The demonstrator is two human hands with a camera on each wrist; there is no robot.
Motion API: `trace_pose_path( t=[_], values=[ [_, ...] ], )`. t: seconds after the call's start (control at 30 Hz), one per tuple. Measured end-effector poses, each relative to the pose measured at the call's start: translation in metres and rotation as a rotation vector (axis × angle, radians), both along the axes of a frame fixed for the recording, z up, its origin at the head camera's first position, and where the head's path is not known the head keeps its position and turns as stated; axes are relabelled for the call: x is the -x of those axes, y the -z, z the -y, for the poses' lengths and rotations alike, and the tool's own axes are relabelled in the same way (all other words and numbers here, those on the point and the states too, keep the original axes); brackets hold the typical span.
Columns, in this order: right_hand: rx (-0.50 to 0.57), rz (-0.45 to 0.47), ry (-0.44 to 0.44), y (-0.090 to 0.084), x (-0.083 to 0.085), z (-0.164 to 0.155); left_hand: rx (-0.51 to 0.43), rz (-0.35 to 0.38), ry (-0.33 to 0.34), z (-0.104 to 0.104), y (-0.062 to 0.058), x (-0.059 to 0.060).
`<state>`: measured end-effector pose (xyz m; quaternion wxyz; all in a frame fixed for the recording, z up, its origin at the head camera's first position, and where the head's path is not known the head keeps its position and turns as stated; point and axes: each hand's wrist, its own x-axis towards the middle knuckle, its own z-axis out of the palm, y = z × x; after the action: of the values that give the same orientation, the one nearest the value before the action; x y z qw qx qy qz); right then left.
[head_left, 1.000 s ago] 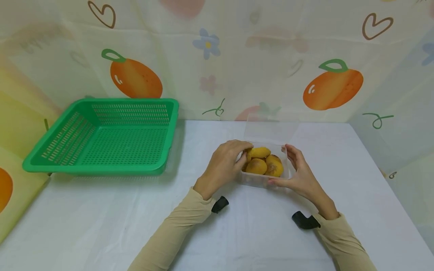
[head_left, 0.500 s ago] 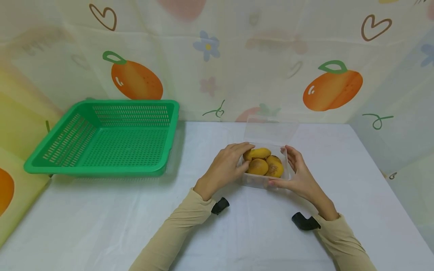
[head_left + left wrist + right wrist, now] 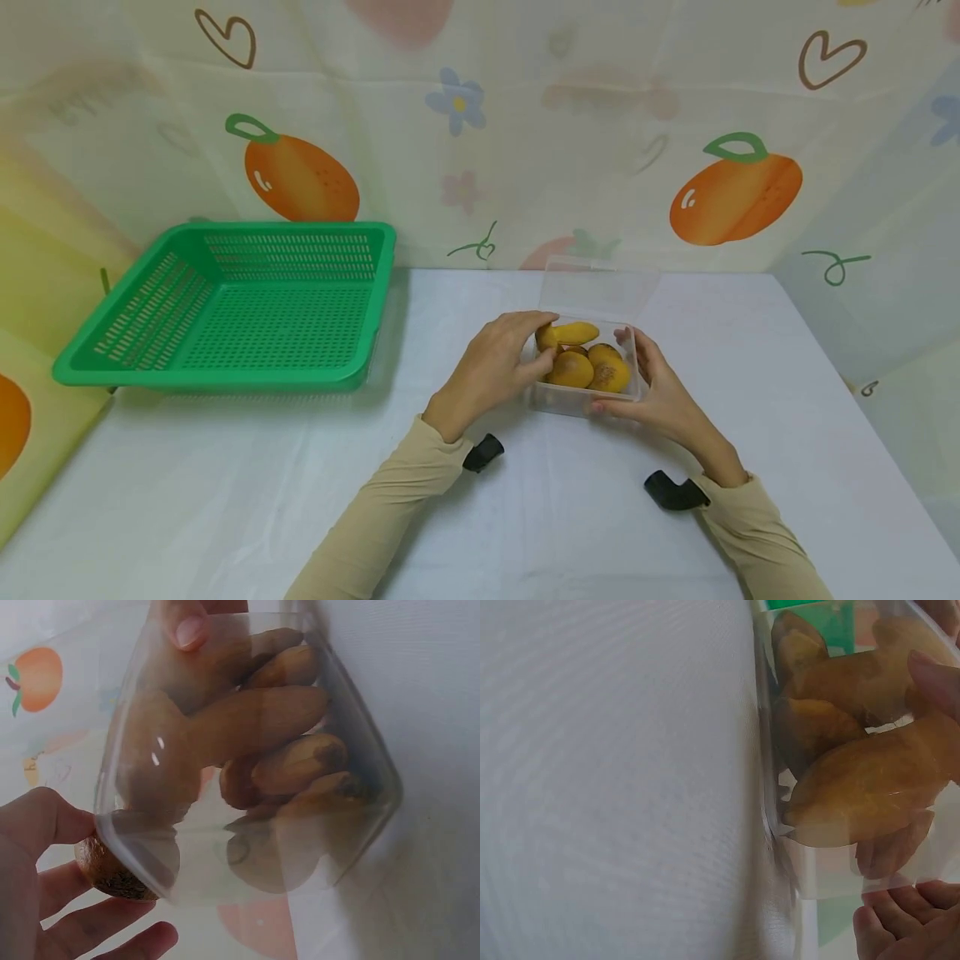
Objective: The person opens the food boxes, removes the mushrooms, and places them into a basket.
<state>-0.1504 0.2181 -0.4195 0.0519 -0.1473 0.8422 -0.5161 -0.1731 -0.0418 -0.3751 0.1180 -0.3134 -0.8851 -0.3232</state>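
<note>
In the head view, several small yellow-brown butternut squashes (image 3: 572, 369) lie in a clear plastic box (image 3: 562, 402). My left hand (image 3: 491, 358) pinches the bulbous end of one squash (image 3: 573, 333) at the box's left side, thumb and fingers around it. The left wrist view shows that squash's dark, rough end (image 3: 116, 862) near the thumb; the other fingers spread below. Gripping the box's right front corner is my right hand (image 3: 660, 392), thumb at the front, fingers along the right side. Through the wall, the right wrist view shows squashes (image 3: 862, 791).
A green slatted basket (image 3: 277, 333) stands at the left on the white-covered table (image 3: 262, 483). The box's clear lid (image 3: 596, 287) leans up behind it. A fruit-patterned cloth (image 3: 480, 150) hangs at the back.
The left hand's thumb and fingers have shifted on the squash, and its bulbous end has come up and leftward in the box. The right hand keeps its grip on the box.
</note>
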Motion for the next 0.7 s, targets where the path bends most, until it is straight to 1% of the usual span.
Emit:
trace_pose_path(
  t=[0.23,0.43,0.57,0.7],
  values=[
    [-0.016,0.002,-0.002,-0.001,0.000,0.000,-0.031,0.040,0.000,0.005,-0.007,-0.002],
    [-0.014,0.001,0.004,0.000,0.000,0.000,-0.080,0.129,-0.034,0.012,-0.012,0.000],
    [-0.016,-0.001,0.009,0.000,0.000,0.001,-0.124,0.197,-0.044,0.014,-0.011,0.002],
    [-0.019,0.001,0.011,0.000,0.000,0.001,-0.175,0.218,-0.019,0.015,-0.009,0.005]
  ],
)
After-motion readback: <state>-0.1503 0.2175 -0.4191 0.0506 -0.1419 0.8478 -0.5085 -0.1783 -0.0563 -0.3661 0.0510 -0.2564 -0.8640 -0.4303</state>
